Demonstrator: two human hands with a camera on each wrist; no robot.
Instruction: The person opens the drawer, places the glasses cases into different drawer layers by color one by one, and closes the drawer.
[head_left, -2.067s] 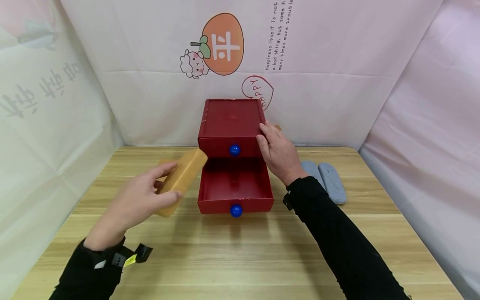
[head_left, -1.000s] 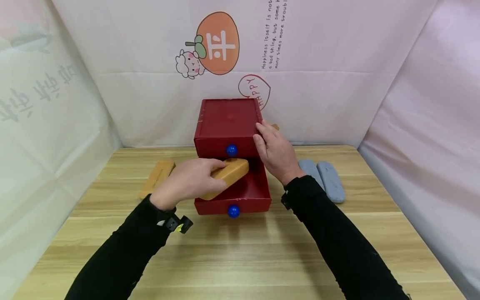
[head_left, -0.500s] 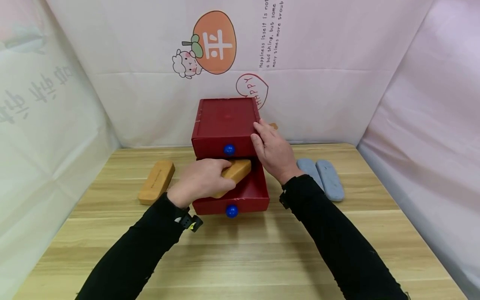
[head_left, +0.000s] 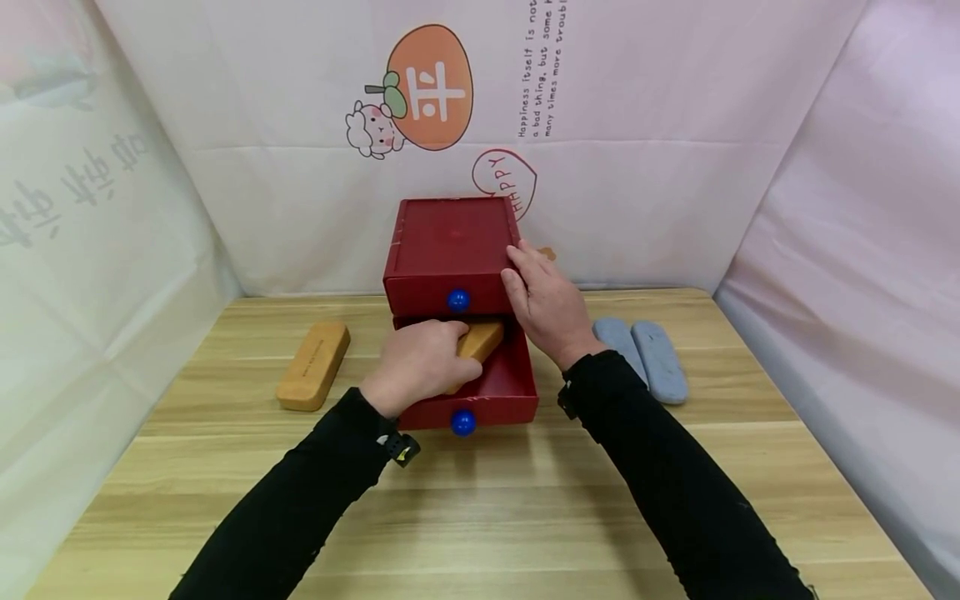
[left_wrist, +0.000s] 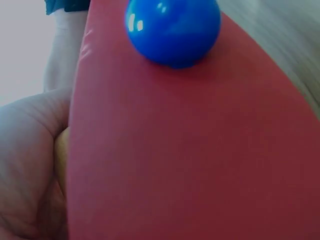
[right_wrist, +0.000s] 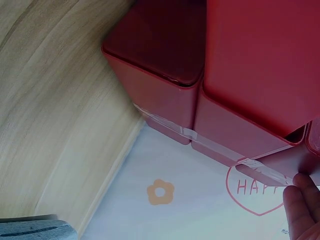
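Note:
A red drawer cabinet (head_left: 452,237) stands against the back cloth. Below its top drawer, another drawer (head_left: 513,379) with a blue knob (head_left: 463,422) is pulled out. My left hand (head_left: 423,367) reaches into that drawer and pinches a yellow-brown block (head_left: 482,340), thumb on the near side. In the left wrist view, the drawer's front (left_wrist: 175,150) covers most of the block. My right hand (head_left: 551,308) rests with extended fingers on the cabinet's right upper edge. The right wrist view shows its fingertips (right_wrist: 302,181) at the cabinet's taped side.
A similar yellow-brown block (head_left: 313,367) with small dark lettering lies on the wooden table (head_left: 480,517) at left. Two grey-blue blocks (head_left: 660,362) lie side by side at right, partly behind my right wrist. White printed cloth (head_left: 300,217) encloses the back and sides.
My left hand has carried the block from left of the cabinet into the pulled-out drawer, edging further right and lower. My right hand has stayed on the cabinet.

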